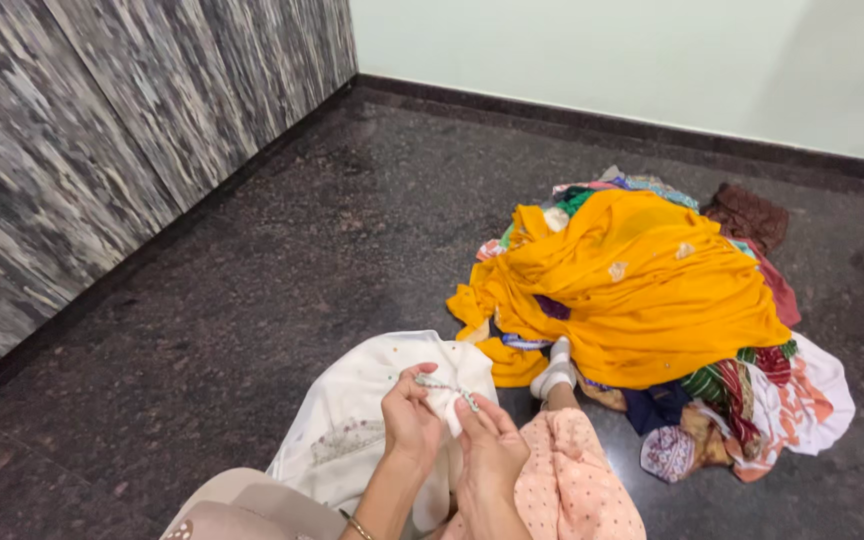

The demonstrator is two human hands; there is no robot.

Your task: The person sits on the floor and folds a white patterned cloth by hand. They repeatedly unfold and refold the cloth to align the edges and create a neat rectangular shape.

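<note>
Dark speckled stone floor (pixel 282 290) fills most of the view. Streaked grey wall panel (pixel 102 130) runs from 9 to 11 o'clock, pale green wall (pixel 632 55) from 12 to 2 o'clock. No containers in view; everything lies loose on the floor.

One heap of mixed clothes (pixel 752 400) at 3 o'clock, topped by one big yellow-orange garment (pixel 642 290) with small pale motifs. Under it: one brown piece (pixel 749 213) at the far edge, one green-and-red striped piece (pixel 727 385), one white-and-orange print (pixel 807 400), one small patterned pink piece (pixel 668 452). The rest of the heap is too tangled to count.

One white embroidered cloth (pixel 372 400) at 6 o'clock, draped over the person's lap and just beside the heap. Peach dotted trouser leg (pixel 572 480) at 5 o'clock, one white-socked foot (pixel 555 372) touching the yellow garment's edge.

Two hands at 6 o'clock, close together. Left hand (pixel 410 418): grip pinched on the white cloth's embroidered edge, thin bangle (pixel 358 527) on the wrist. Right hand (pixel 490 445): fingers together, clamped on the same edge.
</note>
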